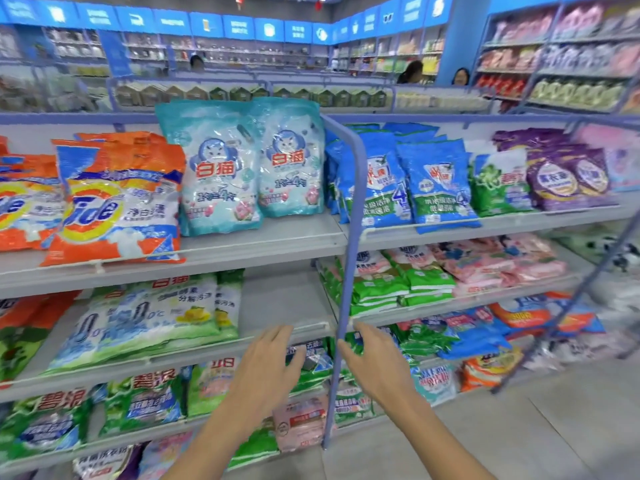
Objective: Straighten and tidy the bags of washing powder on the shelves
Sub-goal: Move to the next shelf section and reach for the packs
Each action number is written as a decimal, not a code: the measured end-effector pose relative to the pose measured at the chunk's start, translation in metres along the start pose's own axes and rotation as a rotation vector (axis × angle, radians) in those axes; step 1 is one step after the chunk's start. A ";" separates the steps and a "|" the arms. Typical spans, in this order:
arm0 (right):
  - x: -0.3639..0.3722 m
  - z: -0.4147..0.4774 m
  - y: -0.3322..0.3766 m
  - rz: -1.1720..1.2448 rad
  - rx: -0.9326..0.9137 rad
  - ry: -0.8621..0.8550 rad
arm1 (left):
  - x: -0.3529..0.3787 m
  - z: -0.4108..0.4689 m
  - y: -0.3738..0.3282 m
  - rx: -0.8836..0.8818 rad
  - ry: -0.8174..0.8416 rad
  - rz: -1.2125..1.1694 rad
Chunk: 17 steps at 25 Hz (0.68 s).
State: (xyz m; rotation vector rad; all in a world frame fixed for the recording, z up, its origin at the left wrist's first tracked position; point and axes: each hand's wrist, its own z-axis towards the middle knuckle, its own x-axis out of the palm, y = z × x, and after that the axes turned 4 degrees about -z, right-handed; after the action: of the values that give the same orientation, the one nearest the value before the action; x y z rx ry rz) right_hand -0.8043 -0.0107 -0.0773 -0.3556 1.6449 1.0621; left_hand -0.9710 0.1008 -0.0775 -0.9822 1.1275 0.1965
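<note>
Both hands hover empty in front of the shelves: the left hand point(266, 367) and right hand point(377, 363) have their fingers spread wide and hold nothing. They sit on either side of a blue post point(350, 244), near the rail of the second tier, and do not touch any bag.

The shelves point(294, 233) are grey metal, split by the post into 2 bays, with at least 4 tiers in view. They stand on a grey tiled floor point(554, 427) in a shop with blue signs point(207, 24) along the walls and more stocked racks behind. 3 people point(412, 71) show as heads beyond the rack.

On the top tier, left bay, 2 orange bags point(117, 206) face front with more behind, and 2 teal bags point(216, 168) stand upright side by side. In the right bay 2 blue bags point(436, 185) lead rows, then 1 green-and-white bag point(498, 183) and 2 purple bags point(568, 176) in front.

On the second tier, white-and-green bags point(149, 317) lean back at left, beside a bare stretch. Right of the post lie flat stacks of green bags point(401, 284) and pink bags point(502, 263). The lower tiers hold mixed bags lying unevenly; they are too blurred to count.
</note>
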 end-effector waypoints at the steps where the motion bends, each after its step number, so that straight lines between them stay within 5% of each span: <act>1: -0.001 0.000 -0.009 -0.004 0.021 -0.011 | 0.008 0.002 -0.004 0.014 0.019 -0.003; 17: -0.060 0.064 -0.219 0.065 0.158 -0.070 | 0.159 0.085 -0.139 0.025 0.138 -0.032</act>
State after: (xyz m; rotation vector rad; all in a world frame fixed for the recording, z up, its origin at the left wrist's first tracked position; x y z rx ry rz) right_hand -0.5903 -0.0988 -0.1243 -0.1605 1.6743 0.9747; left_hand -0.7595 0.0300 -0.1244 -1.0025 1.2367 0.0890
